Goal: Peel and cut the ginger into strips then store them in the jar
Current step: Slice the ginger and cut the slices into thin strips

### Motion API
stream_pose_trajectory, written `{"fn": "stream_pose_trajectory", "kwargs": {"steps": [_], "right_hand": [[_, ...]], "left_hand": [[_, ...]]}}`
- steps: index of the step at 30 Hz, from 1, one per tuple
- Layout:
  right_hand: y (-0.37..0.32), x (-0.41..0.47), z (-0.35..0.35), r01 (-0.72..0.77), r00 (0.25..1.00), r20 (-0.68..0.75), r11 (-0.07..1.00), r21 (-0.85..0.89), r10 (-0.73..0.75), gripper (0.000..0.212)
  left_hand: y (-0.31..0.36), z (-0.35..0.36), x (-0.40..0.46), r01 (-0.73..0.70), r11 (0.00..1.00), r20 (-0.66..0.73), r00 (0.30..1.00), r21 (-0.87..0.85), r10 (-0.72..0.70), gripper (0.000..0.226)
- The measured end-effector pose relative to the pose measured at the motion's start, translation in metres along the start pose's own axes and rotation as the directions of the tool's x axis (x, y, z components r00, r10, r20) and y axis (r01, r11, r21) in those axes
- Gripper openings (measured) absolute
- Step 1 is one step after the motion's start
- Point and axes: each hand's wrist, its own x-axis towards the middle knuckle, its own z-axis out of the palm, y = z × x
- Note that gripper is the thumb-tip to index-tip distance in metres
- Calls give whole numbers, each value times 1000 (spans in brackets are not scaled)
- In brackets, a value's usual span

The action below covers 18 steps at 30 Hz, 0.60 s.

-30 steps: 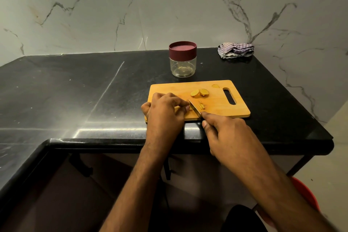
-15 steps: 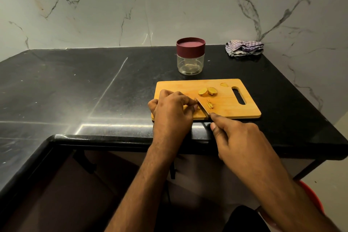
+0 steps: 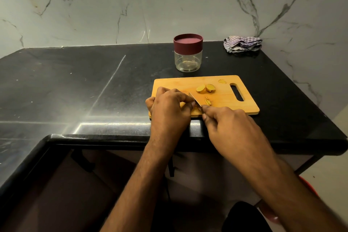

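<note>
A wooden cutting board [image 3: 226, 103] lies near the black counter's front edge. My left hand [image 3: 169, 107] curls over a ginger piece at the board's near left, pinching it; the piece is mostly hidden under my fingers. My right hand [image 3: 226, 124] grips a knife [image 3: 194, 100] whose blade angles down against the left fingertips. Two ginger slices [image 3: 205, 88] sit mid-board, a few thin strips [image 3: 207, 101] lie right of the blade, and one small scrap [image 3: 222, 81] is near the handle slot. The clear jar [image 3: 188, 60] with a maroon lid stands behind the board, lid on.
A crumpled striped cloth [image 3: 242, 43] lies at the counter's back right by the marble wall. The black counter [image 3: 75, 88] stretches left and wraps round the near left corner. A red object [image 3: 308, 184] shows on the floor at lower right.
The view has shifted slightly. Both hands stay at the board's near left, the knife blade still working against the ginger under the left fingers.
</note>
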Motion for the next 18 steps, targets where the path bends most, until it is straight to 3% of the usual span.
{"fn": "stream_pose_trajectory", "kwargs": {"steps": [11,18], "right_hand": [[9,-22,-8,-51,998,-33,976,-210,45,41],[11,-21,-7,-47,999,-14,986,-159,45,42]], "left_hand": [[4,-1,-1,25,998,38,999,-54,-23,14],[10,-3,-1,-104,986,203,976,126,77,21]]}}
